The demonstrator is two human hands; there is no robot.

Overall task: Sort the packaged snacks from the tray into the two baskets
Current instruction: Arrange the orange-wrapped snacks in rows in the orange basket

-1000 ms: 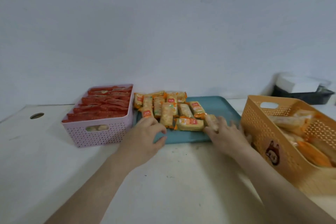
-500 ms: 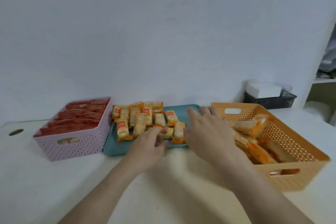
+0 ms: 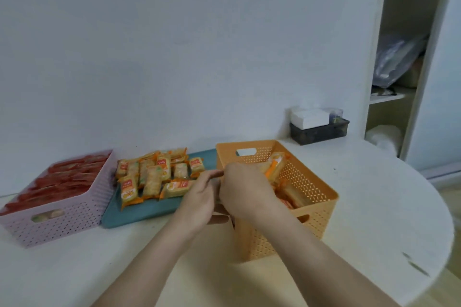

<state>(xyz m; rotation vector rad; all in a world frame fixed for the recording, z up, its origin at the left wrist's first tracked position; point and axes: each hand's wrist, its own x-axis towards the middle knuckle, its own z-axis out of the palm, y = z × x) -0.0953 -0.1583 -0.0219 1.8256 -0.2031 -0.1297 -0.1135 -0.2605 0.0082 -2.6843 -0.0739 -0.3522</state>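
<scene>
Left hand (image 3: 199, 198) and right hand (image 3: 245, 189) are positioned side by side at the near left corner of the orange basket (image 3: 316, 219), backs toward the camera; the fingers are largely hidden, so the grip of either hand cannot be determined. Orange snack packets (image 3: 152, 178) lie clustered on the teal tray (image 3: 139, 213), located between the orange basket and the pink basket (image 3: 62, 218). The pink basket contains red packets (image 3: 64, 180); the orange basket contains sorted orange packets (image 3: 275, 166).

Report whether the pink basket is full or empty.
Nearly full: red snack packets lie packed up to the rim of the pink basket.
</scene>
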